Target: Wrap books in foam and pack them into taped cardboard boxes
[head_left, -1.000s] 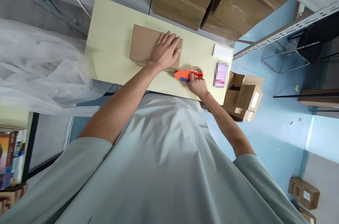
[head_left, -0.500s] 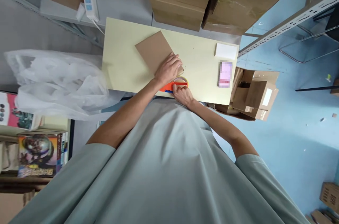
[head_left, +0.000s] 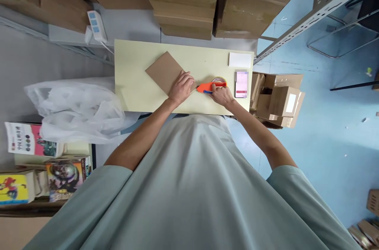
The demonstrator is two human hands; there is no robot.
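A flat brown cardboard piece (head_left: 164, 69) lies turned at an angle on the pale yellow table (head_left: 133, 96). Across its near right corner rests my left hand (head_left: 181, 86), fingers laid out over the cardboard. My right hand (head_left: 222, 94) is closed around an orange tape dispenser (head_left: 205, 87) that carries a roll of tape and a blue part. The dispenser's tip points left, close to the cardboard's right corner; whether tape joins the two I cannot tell.
A phone (head_left: 242, 84) and a white box (head_left: 239, 60) lie at the table's right end. An open carton (head_left: 278, 100) stands beyond that edge. Left are a plastic bag (head_left: 79, 112) and books (head_left: 65, 177). Large boxes (head_left: 183, 13) and a power strip (head_left: 96, 25) sit behind.
My right hand has moved the tape dispenser rightward, away from under my left hand. My left hand stays on the cardboard. The whole view has shifted a little.
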